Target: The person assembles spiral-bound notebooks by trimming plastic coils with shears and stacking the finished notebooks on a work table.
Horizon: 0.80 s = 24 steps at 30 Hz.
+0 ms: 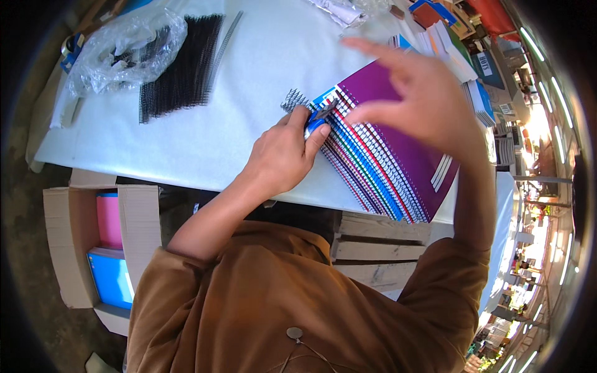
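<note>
My left hand [283, 152] is closed round the blue handles of a pair of small pliers or cutters [321, 117], whose dark jaws touch the corner of a fanned stack of spiral notebooks [373, 165]. The top notebook has a purple cover [382, 105], and the bound edges below show white, red, blue and green bands. Loose ends of dark wire coil [294, 99] stick out beside my left fingers. Above the purple cover, my right hand [429, 93] is held with thumb and fingers apart, slightly blurred, with nothing visible in it.
On the white-covered table [249, 74] lie a bundle of black spiral coils [183, 68] and a clear plastic bag [127, 53]. More books [444, 46] are piled at the far right. An open cardboard box [140, 217] with pink and blue notebooks stands below the table's left edge.
</note>
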Available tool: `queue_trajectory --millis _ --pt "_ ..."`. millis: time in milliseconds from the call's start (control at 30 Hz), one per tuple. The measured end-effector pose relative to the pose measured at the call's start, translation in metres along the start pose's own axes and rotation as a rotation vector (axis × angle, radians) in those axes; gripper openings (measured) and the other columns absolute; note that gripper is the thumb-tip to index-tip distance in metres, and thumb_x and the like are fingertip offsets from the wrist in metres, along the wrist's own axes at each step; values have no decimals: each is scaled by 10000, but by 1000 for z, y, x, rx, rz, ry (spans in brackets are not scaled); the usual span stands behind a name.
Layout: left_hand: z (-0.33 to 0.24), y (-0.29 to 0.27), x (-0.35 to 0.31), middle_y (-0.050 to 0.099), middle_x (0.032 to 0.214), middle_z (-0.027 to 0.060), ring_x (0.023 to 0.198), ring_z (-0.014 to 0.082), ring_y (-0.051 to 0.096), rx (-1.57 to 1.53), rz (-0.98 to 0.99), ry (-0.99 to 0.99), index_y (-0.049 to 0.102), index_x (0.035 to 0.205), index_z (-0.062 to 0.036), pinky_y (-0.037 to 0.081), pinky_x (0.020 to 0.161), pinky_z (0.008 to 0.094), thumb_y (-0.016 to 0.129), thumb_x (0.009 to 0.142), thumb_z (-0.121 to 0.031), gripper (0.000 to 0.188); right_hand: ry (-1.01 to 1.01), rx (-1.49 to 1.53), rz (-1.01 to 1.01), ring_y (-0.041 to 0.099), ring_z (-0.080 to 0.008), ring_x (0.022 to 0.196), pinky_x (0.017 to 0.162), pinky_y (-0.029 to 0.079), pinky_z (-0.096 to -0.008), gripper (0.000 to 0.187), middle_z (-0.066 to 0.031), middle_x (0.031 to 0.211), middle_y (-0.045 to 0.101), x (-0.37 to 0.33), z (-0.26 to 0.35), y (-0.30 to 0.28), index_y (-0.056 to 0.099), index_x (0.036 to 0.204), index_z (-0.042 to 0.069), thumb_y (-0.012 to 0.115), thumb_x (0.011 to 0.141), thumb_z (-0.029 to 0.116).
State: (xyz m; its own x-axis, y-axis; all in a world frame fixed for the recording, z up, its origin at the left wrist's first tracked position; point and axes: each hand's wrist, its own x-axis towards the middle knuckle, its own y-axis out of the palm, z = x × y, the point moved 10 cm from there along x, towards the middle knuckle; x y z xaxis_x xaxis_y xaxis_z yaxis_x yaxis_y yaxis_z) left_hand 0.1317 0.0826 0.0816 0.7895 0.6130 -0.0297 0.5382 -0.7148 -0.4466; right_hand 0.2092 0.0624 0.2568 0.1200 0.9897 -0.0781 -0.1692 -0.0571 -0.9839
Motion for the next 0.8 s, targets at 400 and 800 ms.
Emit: queue_trajectory --millis 400,800 --pt "4 9 -1 621 867 113 883 273 620 -155 90 -52 476 1202 -5 479 750 403 356 975 -467 528 76 25 -10 630 -298 827 740 491 -380 674 -168 873 635 -4 -45 67 527 1278 154 770 662 279" --pt "2 64 -25 609 917 164 906 346 636 -1603 762 -378 509 1147 -17 506 786 455 292 961 -523 581 121 -253 -130 651 -336 747 642 518 -417 759 -192 814 617 -8 -35 66 469 1326 172 756 651 369"
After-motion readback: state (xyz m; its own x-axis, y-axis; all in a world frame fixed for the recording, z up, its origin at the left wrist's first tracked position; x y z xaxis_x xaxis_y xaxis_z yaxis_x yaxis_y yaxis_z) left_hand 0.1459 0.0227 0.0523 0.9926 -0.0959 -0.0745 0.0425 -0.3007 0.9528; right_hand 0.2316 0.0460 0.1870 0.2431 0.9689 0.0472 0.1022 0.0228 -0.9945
